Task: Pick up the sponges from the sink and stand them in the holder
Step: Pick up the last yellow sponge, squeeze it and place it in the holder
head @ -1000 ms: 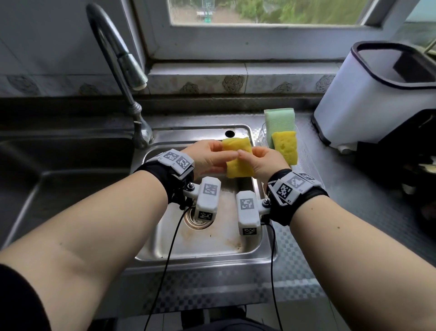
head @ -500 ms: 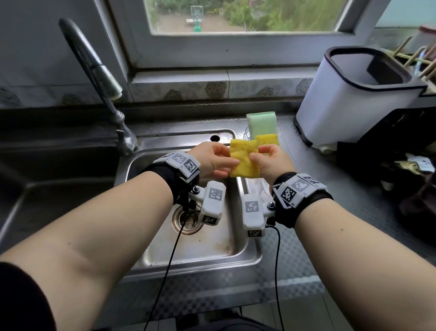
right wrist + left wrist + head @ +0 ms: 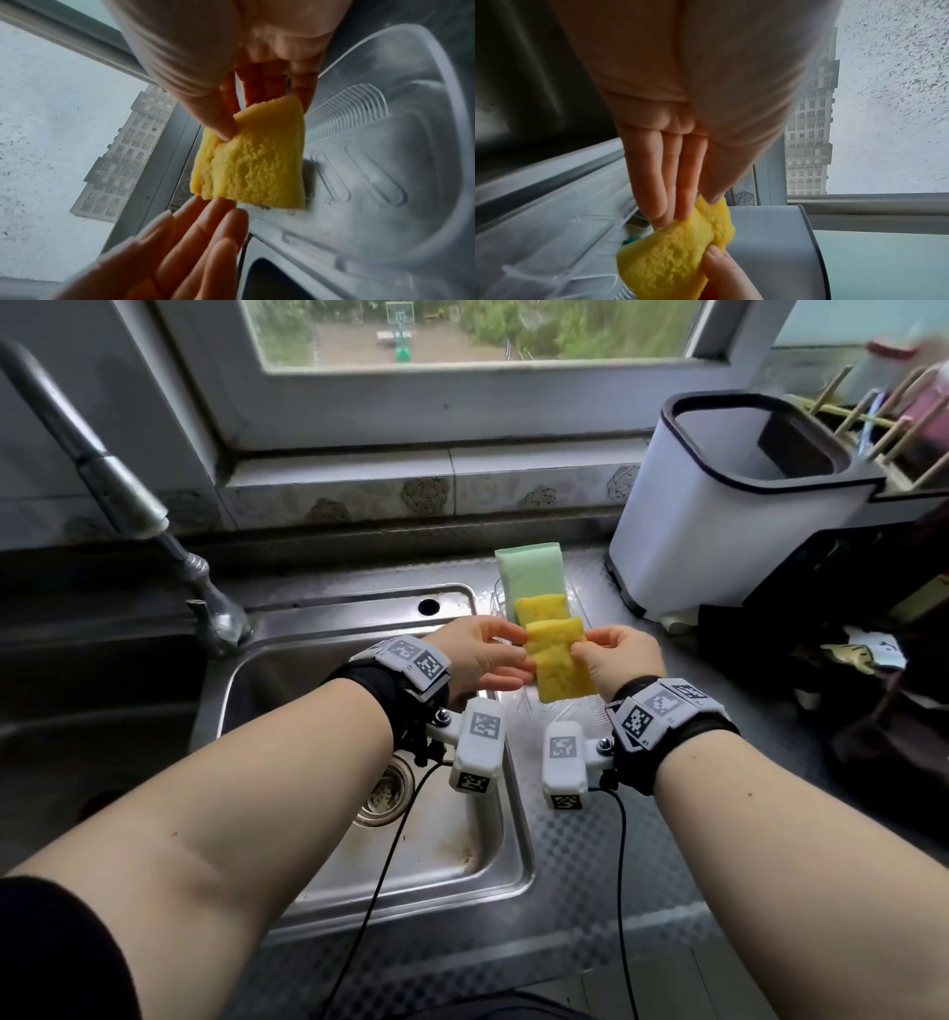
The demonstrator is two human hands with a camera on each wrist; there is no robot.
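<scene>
A yellow sponge (image 3: 560, 670) hangs between both hands just above the near end of the clear plastic holder (image 3: 590, 708). My left hand (image 3: 518, 654) pinches its left edge with the thumb on top and straight fingers beneath. My right hand (image 3: 580, 649) pinches the right edge. The left wrist view shows the sponge (image 3: 670, 259) bunched under the thumb; in the right wrist view it (image 3: 257, 168) hangs over the ribbed holder floor (image 3: 372, 162). A green sponge (image 3: 529, 572) and a second yellow sponge (image 3: 542, 608) stand in the holder's far end.
The steel sink (image 3: 452, 855) lies at lower left with its drain under my left wrist. The faucet (image 3: 128, 505) arches at the far left. A white bin (image 3: 719, 531) stands right of the holder, with dark clutter beyond it.
Both hands have carried the yellow sponge rightward, from over the sink basin to over the holder, close to the two standing sponges.
</scene>
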